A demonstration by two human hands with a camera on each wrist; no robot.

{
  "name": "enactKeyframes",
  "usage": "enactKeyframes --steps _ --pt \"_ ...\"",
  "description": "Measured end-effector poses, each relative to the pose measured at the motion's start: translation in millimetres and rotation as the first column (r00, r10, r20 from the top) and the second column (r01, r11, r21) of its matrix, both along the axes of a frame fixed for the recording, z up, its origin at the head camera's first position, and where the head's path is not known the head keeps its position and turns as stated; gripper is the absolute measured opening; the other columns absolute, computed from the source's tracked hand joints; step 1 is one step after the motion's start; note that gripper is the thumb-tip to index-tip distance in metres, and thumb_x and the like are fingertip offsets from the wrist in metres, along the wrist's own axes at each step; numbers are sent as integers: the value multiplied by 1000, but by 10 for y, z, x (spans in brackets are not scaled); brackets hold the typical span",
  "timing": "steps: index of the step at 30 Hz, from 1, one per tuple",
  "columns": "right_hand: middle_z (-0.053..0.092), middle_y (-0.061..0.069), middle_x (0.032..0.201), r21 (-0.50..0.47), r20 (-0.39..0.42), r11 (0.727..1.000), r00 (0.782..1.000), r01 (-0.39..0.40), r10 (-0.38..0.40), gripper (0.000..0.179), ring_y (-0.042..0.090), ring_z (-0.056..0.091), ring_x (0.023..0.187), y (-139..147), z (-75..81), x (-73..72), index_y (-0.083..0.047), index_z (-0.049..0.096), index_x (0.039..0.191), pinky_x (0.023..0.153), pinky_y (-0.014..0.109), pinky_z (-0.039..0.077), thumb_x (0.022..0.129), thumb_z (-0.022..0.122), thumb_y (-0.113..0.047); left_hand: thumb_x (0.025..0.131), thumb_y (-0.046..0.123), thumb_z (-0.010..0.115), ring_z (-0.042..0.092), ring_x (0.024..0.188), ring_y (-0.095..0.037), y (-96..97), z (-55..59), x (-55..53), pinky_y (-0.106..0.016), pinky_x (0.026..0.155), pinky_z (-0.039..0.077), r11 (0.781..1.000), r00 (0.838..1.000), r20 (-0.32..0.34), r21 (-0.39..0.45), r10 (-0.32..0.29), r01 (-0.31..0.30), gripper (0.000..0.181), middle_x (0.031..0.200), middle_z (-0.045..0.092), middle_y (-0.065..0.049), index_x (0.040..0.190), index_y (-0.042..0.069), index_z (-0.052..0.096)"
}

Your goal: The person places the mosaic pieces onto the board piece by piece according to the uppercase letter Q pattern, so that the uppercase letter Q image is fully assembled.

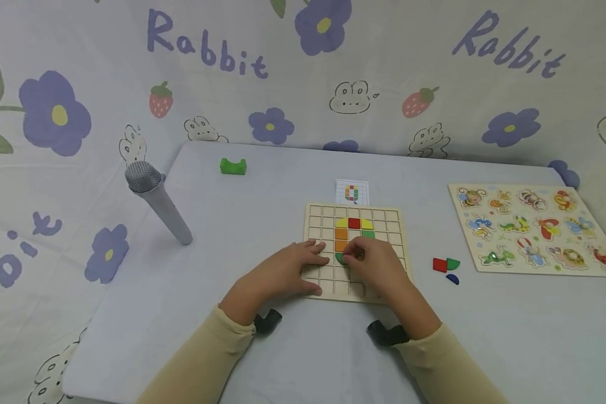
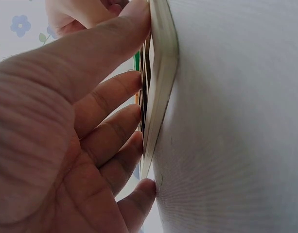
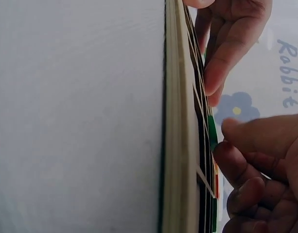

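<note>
Below "Rabbit" lettering [image 1: 207, 55] on cloth [image 1: 101, 56], left fingers [image 1: 313, 258] spread on board [image 1: 394, 229]; right fingers [image 1: 359, 245] pinch green piece [image 1: 339, 258].

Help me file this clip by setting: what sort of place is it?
Probably a children's play corner, perhaps staged: a gridded board and a bug-picture board lie on a table before a printed rabbit backdrop.
</note>
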State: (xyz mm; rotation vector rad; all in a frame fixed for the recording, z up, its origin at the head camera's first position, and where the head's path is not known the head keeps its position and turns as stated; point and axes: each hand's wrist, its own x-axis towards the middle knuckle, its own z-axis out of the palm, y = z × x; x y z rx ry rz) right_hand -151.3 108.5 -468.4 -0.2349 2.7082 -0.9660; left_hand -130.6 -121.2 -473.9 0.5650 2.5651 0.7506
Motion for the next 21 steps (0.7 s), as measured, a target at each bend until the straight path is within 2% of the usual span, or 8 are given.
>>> enactKeyframes --steps 8,13,17,21 --pt "75 0 91 15 -7 999 999 -35 35 6 22 64 89 -12 -3 13 -15 80 105 81 34 54 100 80 -18 91 34 91 27 168 -20 6 -2 -2 -47 138 26 1000 1000 -4 -5 -2 2 70 176 40 5 155 22 64" --pt "74 2 97 4 -32 1000 999 1 0 12 24 62 92 104 79 7 -15 80 112 79 34 53 102 77 -21 91 34 91 26 169 -20 15 4 2 -47 138 25 1000 1000 10 -12 8 -8 70 176 39 6 155 22 64" --pt "72 9 107 -15 -73 997 995 70 -70 19 26 58 96 486 195 -20 -10 77 120 75 34 51 105 72 -20 92 32 91 25 169 -20 21 4 10 -47 138 24 1000 1000 21 -6 17 -17 70 176 39 6 155 21 64" --pt "69 17 119 48 -60 990 990 133 -130 29 29 58 95 1071 185 -69 -5 73 131 70 34 50 107 67 -19 92 32 91 24 169 -20 23 13 14 -47 138 24 1000 999 25 -7 20 -20 70 176 39 6 155 22 64"
